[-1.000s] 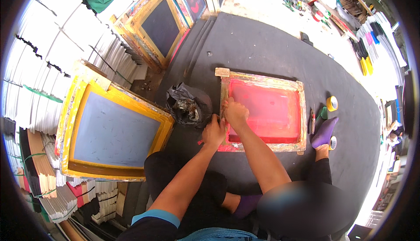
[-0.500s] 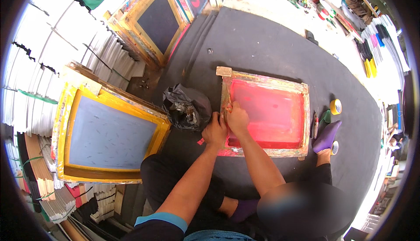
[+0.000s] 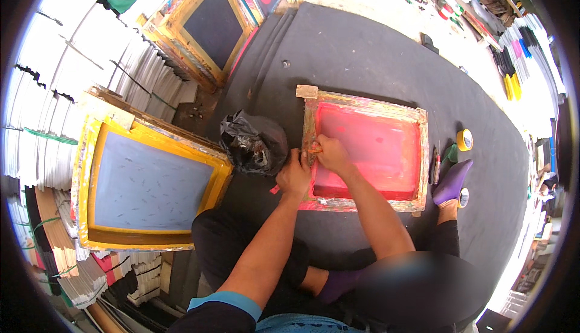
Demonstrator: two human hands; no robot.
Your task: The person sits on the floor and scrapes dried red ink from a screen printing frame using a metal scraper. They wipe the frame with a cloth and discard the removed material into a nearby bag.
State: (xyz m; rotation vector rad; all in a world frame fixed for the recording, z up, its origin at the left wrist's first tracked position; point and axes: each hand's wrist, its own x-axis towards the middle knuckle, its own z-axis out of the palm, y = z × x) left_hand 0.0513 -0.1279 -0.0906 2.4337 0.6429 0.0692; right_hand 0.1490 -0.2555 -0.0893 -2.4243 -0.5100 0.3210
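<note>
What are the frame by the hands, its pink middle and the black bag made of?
The frame looks like rough wood: brownish bars smeared with paint. Its pink middle seems a smooth stretched sheet, maybe mesh; no weave shows. The black bag looks like thin plastic: crinkled and slightly shiny.
</note>
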